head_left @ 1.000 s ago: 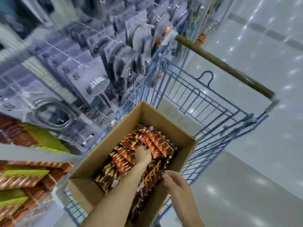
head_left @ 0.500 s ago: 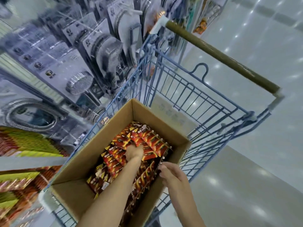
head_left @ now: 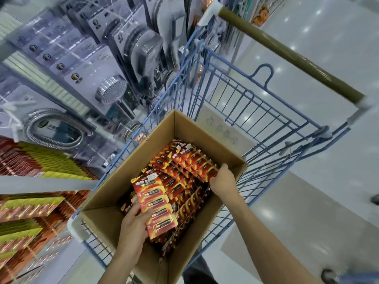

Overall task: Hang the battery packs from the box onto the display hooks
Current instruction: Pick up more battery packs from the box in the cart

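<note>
Closest to me, the left hand (head_left: 133, 228) grips a strip of battery packs (head_left: 155, 206) at the near end of the cardboard box (head_left: 114, 181), while the right hand (head_left: 222, 180) curls its fingers onto the far row of packs (head_left: 196, 160) beside the far wall, all in the blue cart (head_left: 235, 103), with packaged shower heads (head_left: 110, 91) hanging beyond.

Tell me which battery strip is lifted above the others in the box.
The strip gripped by the left hand, nearest the camera; the other packs lie low in the box.

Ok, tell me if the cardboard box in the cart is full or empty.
Partly full: battery packs cover the bottom of the box in overlapping rows, well below its rim. The left hand grips some.
</note>
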The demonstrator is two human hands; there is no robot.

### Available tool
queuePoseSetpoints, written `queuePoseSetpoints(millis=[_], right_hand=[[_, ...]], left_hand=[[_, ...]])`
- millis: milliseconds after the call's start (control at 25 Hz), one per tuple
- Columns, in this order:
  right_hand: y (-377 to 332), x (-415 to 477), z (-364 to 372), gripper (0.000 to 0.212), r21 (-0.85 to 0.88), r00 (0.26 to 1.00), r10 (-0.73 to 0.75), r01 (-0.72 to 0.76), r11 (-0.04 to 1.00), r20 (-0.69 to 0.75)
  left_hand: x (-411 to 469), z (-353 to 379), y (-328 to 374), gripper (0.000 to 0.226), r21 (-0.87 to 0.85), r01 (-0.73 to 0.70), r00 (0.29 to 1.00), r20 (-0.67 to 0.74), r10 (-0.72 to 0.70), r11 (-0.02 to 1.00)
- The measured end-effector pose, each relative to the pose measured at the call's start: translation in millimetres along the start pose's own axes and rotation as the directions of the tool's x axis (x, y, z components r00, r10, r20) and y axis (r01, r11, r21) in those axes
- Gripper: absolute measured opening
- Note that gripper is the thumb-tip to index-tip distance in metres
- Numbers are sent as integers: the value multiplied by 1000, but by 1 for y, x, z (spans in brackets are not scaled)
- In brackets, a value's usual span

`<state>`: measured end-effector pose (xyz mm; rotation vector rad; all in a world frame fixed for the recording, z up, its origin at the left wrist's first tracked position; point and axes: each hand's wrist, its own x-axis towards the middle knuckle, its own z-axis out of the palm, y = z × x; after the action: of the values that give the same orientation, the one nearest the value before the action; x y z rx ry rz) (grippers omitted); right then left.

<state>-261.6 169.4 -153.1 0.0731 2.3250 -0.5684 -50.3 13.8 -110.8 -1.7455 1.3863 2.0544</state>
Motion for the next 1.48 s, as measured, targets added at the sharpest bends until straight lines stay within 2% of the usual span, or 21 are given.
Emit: queuePoseSetpoints(millis=[40,120,200,320,480,520,560,640,680,760,840,960,1080,1200,1480], right_hand=[[1,8,2,42,-157,994,-110,109,982,2],[-3,25,1,44,-457,950,-289,312,833,121],[-7,42,-8,35,-620,928,-279,373,691,247],[-8,64,-17,30,-730,926,-216,376,571,309],[-7,73,-10,25,-773,890,-213,457,440,404],[-10,74,-11,24,-745,865,-225,501,440,448],[-14,73,-12,20,-684,839,-252,540,491,482],[-21,66,-13,2,-464,781,-347,598,654,519],[-27,58,-13,2,-344,754,-404,616,708,518],[-39,36,-10,22,-126,765,-455,561,818,455],[-56,7,-9,37,129,769,-508,501,856,388],[-86,-43,-11,35,534,779,-540,323,781,318],[-121,-99,-13,31,764,763,-590,206,611,265],[-159,-156,-16,32,812,728,-636,195,550,256],[-229,-285,4,30,768,616,-768,402,499,177]], left_hand=[[-4,-7,-2,23,-11,2,1000,-8,-2,1000],[-10,-19,-5,24,-42,-6,1000,-17,5,999],[-15,-29,-6,25,-73,-22,999,-32,20,997],[-21,-44,-7,24,-107,-38,998,-56,32,993],[-25,-61,-10,27,-159,-49,995,-93,35,986],[-27,-63,-10,27,-171,-52,995,-94,36,984],[-29,-65,-9,28,-185,-58,995,-94,41,981],[-34,-69,-8,27,-202,-72,994,-92,55,977],[-37,-70,-8,27,-210,-76,994,-88,59,975],[-44,-71,-6,25,-242,-83,994,-87,64,967],[-53,-75,-2,24,-273,-108,992,-94,86,956],[-69,-93,10,29,-330,-169,984,-106,142,929],[-92,-118,29,32,-393,-229,973,-114,200,890],[-122,-145,45,33,-441,-333,942,-118,314,834],[-191,-236,55,38,-555,-478,866,-168,471,681]])
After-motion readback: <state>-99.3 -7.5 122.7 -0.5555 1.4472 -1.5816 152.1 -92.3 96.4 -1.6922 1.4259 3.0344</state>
